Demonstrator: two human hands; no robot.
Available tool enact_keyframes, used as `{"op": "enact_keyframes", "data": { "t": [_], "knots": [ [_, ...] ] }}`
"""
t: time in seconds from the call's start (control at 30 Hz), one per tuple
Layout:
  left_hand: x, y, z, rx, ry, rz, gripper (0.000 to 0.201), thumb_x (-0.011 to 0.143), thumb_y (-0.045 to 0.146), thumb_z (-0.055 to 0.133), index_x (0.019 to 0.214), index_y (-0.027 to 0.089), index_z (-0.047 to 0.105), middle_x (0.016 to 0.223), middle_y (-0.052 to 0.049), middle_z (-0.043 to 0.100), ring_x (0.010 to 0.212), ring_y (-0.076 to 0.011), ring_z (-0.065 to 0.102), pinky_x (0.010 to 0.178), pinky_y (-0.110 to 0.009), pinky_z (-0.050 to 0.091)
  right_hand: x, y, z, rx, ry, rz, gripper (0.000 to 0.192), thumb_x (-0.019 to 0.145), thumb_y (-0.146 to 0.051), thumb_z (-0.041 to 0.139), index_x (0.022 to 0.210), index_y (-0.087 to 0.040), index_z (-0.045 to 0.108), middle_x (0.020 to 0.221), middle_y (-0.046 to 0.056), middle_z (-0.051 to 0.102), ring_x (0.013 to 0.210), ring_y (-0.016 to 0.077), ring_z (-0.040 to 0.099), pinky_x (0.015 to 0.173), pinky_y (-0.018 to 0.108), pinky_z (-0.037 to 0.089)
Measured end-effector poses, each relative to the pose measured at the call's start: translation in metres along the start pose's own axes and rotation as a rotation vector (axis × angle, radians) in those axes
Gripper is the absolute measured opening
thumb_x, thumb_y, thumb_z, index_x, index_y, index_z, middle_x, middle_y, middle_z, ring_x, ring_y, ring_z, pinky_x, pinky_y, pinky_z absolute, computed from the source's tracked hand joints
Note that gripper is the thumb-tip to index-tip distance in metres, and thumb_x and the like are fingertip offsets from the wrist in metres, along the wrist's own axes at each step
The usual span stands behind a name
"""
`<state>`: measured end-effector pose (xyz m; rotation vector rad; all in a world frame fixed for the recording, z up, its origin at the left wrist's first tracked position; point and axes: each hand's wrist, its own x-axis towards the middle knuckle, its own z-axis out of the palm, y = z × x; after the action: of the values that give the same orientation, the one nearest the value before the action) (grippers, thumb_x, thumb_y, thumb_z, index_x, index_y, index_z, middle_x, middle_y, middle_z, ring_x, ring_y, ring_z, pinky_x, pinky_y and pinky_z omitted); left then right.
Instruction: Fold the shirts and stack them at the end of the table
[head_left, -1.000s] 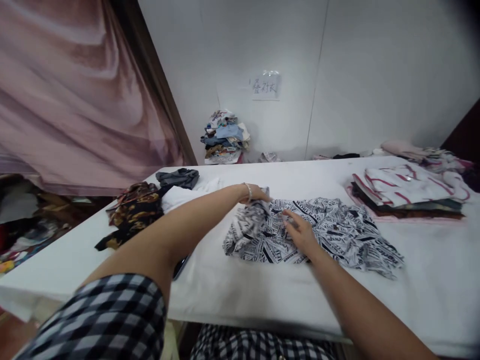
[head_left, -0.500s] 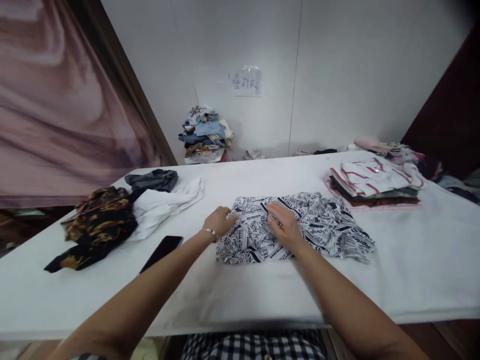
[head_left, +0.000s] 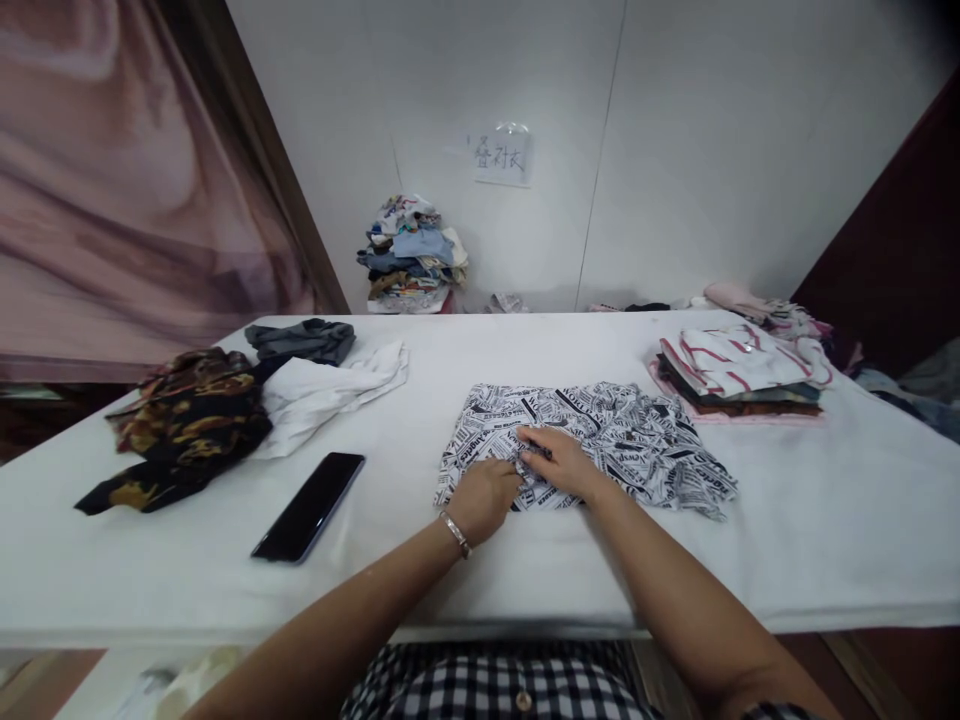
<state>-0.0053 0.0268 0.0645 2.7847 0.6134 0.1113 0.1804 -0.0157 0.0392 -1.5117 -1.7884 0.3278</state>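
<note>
A black-and-white newspaper-print garment (head_left: 600,430) lies spread on the white table (head_left: 525,570), its left part folded flat. My left hand (head_left: 484,495), with a bracelet at the wrist, rests on the garment's near left edge, fingers curled on the cloth. My right hand (head_left: 559,462) lies palm down on the garment just to the right of it, fingertips pressing the fabric near the middle of the fold.
A black phone (head_left: 309,506) lies left of the garment. Farther left are a dark patterned cloth (head_left: 184,425), a white cloth (head_left: 330,390) and a grey one (head_left: 300,340). A stack of folded clothes (head_left: 739,375) sits at the right, another pile (head_left: 412,255) by the wall.
My left hand laid the garment's raised left part down flat, then drew back to the near left edge. My right hand slid slightly nearer. The view shifted.
</note>
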Motion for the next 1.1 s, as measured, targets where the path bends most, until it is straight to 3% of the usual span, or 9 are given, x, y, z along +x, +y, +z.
{"op": "enact_keyframes", "data": {
  "t": [0.1, 0.2, 0.37, 0.47, 0.53, 0.73, 0.87, 1.0, 1.1],
  "knots": [
    [-0.004, 0.0, 0.001, -0.028, 0.036, -0.002, 0.025, 0.089, 0.031, 0.042, 0.096, 0.029, 0.066, 0.102, -0.011, 0.065, 0.1, -0.027, 0.057, 0.09, -0.045, 0.044, 0.0, -0.009, -0.001, -0.016, -0.025, -0.133, 0.03, 0.085, -0.029, 0.052, 0.112, -0.022, 0.065, 0.105, 0.005, 0.069, 0.1, 0.0186, 0.059, 0.091, 0.034, 0.043],
    [-0.011, -0.011, -0.006, -0.077, 0.073, -0.023, 0.023, 0.088, 0.037, 0.047, 0.1, 0.03, 0.064, 0.105, -0.005, 0.068, 0.099, -0.0217, 0.059, 0.09, -0.036, 0.047, 0.0, -0.016, -0.002, -0.052, -0.165, -0.177, 0.021, 0.084, -0.024, 0.052, 0.095, -0.021, 0.07, 0.084, 0.003, 0.068, 0.084, 0.0161, 0.059, 0.08, 0.028, 0.044],
    [-0.007, -0.053, -0.03, -0.101, 0.33, -0.478, 0.038, 0.086, 0.047, 0.044, 0.107, 0.022, 0.063, 0.114, -0.007, 0.066, 0.105, -0.022, 0.059, 0.091, -0.034, 0.045, 0.001, -0.02, -0.005, -0.144, -0.365, -0.101, 0.013, 0.074, -0.016, 0.058, 0.079, -0.018, 0.07, 0.078, 0.002, 0.066, 0.078, 0.0147, 0.056, 0.069, 0.023, 0.039],
    [0.009, -0.078, -0.037, -0.129, 0.234, -0.69, 0.058, 0.08, 0.053, 0.048, 0.123, 0.013, 0.054, 0.12, -0.015, 0.063, 0.108, -0.0274, 0.059, 0.088, -0.036, 0.045, 0.0, -0.017, -0.008, -0.222, -0.397, 0.013, 0.016, 0.071, -0.012, 0.054, 0.073, -0.018, 0.069, 0.074, 0.001, 0.065, 0.072, 0.0137, 0.054, 0.062, 0.022, 0.033],
    [0.024, -0.088, -0.035, -0.198, 0.149, -0.75, 0.064, 0.076, 0.053, 0.053, 0.123, 0.011, 0.053, 0.115, -0.017, 0.065, 0.104, -0.0294, 0.061, 0.083, -0.035, 0.046, -0.002, -0.015, -0.01, -0.263, -0.399, 0.106, 0.016, 0.071, -0.014, 0.052, 0.073, -0.019, 0.068, 0.071, 0.0, 0.065, 0.066, 0.013, 0.052, 0.058, 0.023, 0.03],
    [0.045, -0.085, -0.03, -0.302, 0.125, -0.782, 0.031, 0.069, 0.039, 0.059, 0.087, 0.014, 0.063, 0.093, -0.012, 0.071, 0.084, -0.0245, 0.065, 0.065, -0.028, 0.045, -0.003, -0.016, -0.01, -0.292, -0.38, 0.205, 0.021, 0.074, -0.016, 0.052, 0.086, -0.023, 0.068, 0.084, 0.001, 0.069, 0.073, 0.0148, 0.055, 0.061, 0.023, 0.031],
    [0.022, -0.085, -0.048, -0.295, 0.21, -0.757, 0.021, 0.072, 0.035, 0.053, 0.082, 0.017, 0.059, 0.087, -0.006, 0.069, 0.083, -0.0201, 0.063, 0.066, -0.025, 0.042, -0.001, -0.029, 0.0, -0.321, -0.356, 0.107, 0.024, 0.078, -0.015, 0.049, 0.09, -0.022, 0.067, 0.093, 0.003, 0.069, 0.084, 0.0172, 0.058, 0.069, 0.025, 0.035],
    [-0.022, -0.105, -0.063, -0.163, 0.294, -0.826, 0.019, 0.071, 0.033, 0.051, 0.083, 0.02, 0.056, 0.083, -0.007, 0.067, 0.082, -0.0231, 0.062, 0.066, -0.028, 0.041, 0.003, -0.047, 0.017, -0.213, -0.348, -0.018, 0.027, 0.08, -0.014, 0.047, 0.097, -0.022, 0.067, 0.1, 0.004, 0.069, 0.091, 0.0181, 0.059, 0.076, 0.026, 0.039],
    [-0.05, -0.122, -0.063, -0.138, 0.281, -0.92, 0.018, 0.07, 0.035, 0.052, 0.08, 0.02, 0.054, 0.086, -0.01, 0.067, 0.083, -0.0258, 0.062, 0.067, -0.03, 0.042, 0.01, -0.065, 0.025, -0.061, -0.247, -0.049, 0.031, 0.081, -0.014, 0.048, 0.106, -0.021, 0.065, 0.106, 0.005, 0.067, 0.096, 0.0181, 0.059, 0.082, 0.028, 0.042]
  ]
}}
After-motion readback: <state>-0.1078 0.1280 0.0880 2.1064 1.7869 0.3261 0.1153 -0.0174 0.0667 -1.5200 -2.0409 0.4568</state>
